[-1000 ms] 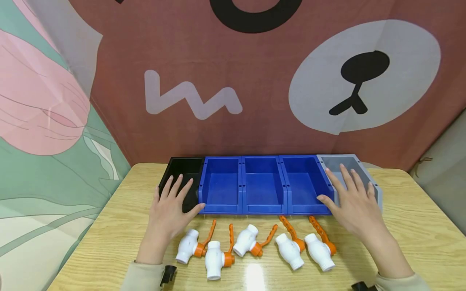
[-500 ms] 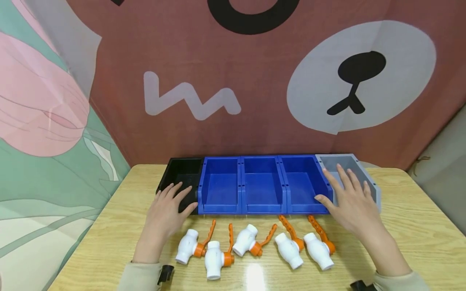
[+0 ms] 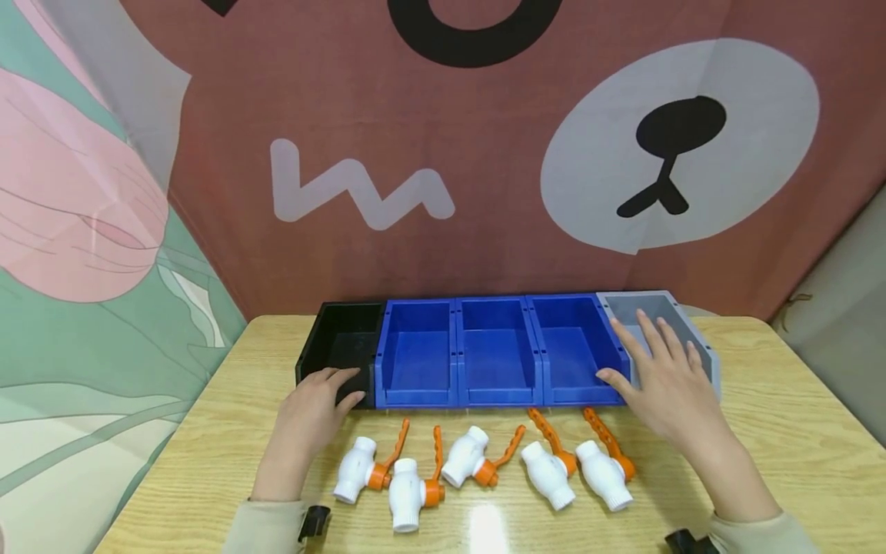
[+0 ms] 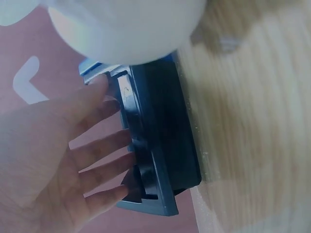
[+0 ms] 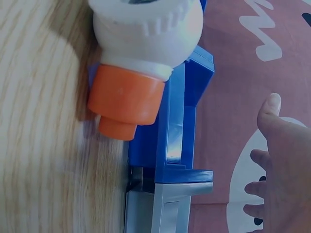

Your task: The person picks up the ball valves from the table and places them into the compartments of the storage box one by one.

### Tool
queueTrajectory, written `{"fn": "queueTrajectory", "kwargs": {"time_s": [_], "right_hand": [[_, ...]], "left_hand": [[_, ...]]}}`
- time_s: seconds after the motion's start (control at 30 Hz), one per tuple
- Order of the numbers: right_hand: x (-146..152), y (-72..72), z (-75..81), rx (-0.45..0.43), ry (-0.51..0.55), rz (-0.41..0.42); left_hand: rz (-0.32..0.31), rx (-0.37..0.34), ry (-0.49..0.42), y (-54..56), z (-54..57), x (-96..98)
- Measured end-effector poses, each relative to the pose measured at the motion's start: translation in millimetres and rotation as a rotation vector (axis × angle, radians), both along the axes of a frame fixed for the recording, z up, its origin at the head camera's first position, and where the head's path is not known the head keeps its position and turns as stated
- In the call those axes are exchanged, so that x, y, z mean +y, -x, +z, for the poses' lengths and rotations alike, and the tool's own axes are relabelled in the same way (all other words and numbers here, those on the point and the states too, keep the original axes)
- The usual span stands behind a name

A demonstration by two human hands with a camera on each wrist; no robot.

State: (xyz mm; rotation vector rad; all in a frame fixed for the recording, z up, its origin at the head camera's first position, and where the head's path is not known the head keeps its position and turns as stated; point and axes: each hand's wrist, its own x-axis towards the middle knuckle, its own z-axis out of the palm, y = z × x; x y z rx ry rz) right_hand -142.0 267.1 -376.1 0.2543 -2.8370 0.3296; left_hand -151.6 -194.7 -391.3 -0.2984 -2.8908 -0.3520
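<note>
gray bin (image 3: 713, 360) pt. hidden by R grip (image 3: 670, 388), valve (image 5: 148, 41) cut off @ top, R wrist cam

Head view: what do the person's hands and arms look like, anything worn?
Left hand and right hand both bare, no gloves. Plain beige sleeves, ending short of the wrists. A small black fitting at each cuff's inner side. No cables visible.

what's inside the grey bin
Inside the grey bin only bare grey surfaces show, mainly toward the back; the right hand hides much of its front, so anything there cannot be seen.
</note>
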Motion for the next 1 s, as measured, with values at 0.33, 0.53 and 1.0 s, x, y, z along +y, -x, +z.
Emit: {"fn": "queueTrajectory", "kwargs": {"time_s": [0.33, 0.53, 1.0], "right_hand": [[-0.9, -4.4, 11.8, -0.044, 0.000, 0.018], [-3.8, -9.5, 22.5, -0.092, -0.009, 0.029], [-7.6, -31.9, 41.2, -0.121, 0.043, 0.073]], "left_hand": [[-0.003, -0.015, -0.024, 0.4, -1.2, -5.1], [0.002, -0.019, -0.023, 1.2, -2.0, -6.7], [-0.018, -0.027, -0.034, 3.3, -3.5, -12.2]]}}
